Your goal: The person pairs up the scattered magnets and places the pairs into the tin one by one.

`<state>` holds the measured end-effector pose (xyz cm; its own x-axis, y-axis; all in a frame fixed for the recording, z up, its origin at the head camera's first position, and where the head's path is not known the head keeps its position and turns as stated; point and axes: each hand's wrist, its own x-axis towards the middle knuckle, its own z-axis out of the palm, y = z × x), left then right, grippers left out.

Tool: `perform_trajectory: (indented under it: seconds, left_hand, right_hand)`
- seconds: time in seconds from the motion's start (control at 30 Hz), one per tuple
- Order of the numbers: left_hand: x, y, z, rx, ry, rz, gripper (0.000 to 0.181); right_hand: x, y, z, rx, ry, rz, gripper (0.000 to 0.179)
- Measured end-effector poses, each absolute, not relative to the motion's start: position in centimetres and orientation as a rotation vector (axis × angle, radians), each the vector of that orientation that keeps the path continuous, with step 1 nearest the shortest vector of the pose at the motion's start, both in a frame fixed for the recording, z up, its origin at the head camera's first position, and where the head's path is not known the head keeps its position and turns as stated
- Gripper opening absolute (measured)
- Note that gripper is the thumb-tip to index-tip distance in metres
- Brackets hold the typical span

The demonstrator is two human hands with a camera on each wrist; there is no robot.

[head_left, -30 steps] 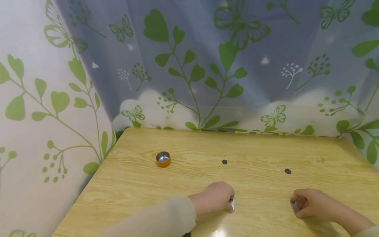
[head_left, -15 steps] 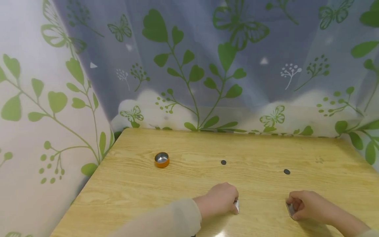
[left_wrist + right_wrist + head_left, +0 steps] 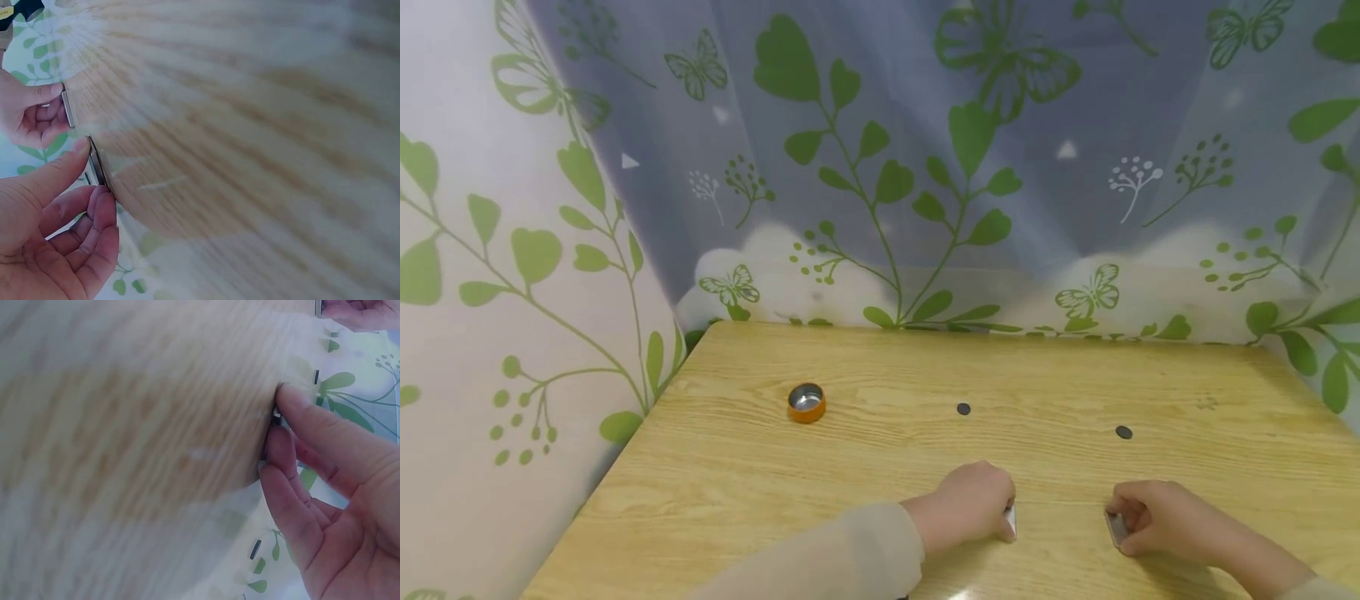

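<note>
My left hand (image 3: 970, 504) pinches a small flat silvery plate (image 3: 1011, 521) by its edges, close over the wooden table (image 3: 865, 467). In the left wrist view the plate (image 3: 97, 165) stands on edge between thumb and fingertips. To the right, my right hand (image 3: 1172, 521) grips a similar grey metal plate (image 3: 1116, 529), also tilted up on its edge. The two plates face each other with a stretch of tabletop between them. In the right wrist view, thumb and fingers mostly hide the right plate (image 3: 267, 440).
Two thin black discs lie beyond the hands, one disc (image 3: 964, 409) near the middle and the other disc (image 3: 1123, 432) farther right. A small orange cup (image 3: 807, 414) with a shiny metal inside stands at the left. A leaf-patterned curtain (image 3: 880, 167) hangs behind the table.
The two hands have come closer together: the left hand with its plate has moved right, the right hand with its plate has moved left. Cup and discs have stayed on the table.
</note>
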<state>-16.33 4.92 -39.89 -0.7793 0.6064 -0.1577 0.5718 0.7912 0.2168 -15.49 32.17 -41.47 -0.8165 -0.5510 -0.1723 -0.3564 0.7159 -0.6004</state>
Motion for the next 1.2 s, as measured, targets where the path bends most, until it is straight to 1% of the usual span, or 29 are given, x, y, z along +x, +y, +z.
perform_trajectory:
  seconds: [0.13,0.33,0.53,0.77,1.03,1.2]
  left_hand:
    - [-16.3,5.3,-39.9,0.907,2.774,0.233,0.023]
    - [-16.3,6.0,-40.1,0.902,2.777,0.219,0.023]
    - [-16.1,6.7,-40.2,0.841,2.772,0.206,0.018]
    - [-15.8,7.5,-40.0,0.836,2.786,0.132,0.020]
    - [-15.7,8.9,-40.2,0.882,2.782,0.110,0.021]
    - [-15.6,9.6,-40.0,0.890,2.780,0.085,0.021]
  right_hand:
    - [-15.5,31.9,-41.3,-0.716,2.567,-0.827,0.030]
    - [-15.4,31.7,-41.3,-0.696,2.562,-0.822,0.030]
    - [-15.2,31.3,-41.4,-0.673,2.562,-0.807,0.028]
    - [-15.2,30.5,-41.3,-0.698,2.559,-0.821,0.029]
    - [-15.3,30.0,-41.3,-0.805,2.608,-0.795,0.027]
    - [-15.5,29.7,-41.0,-0.766,2.571,-0.800,0.027]
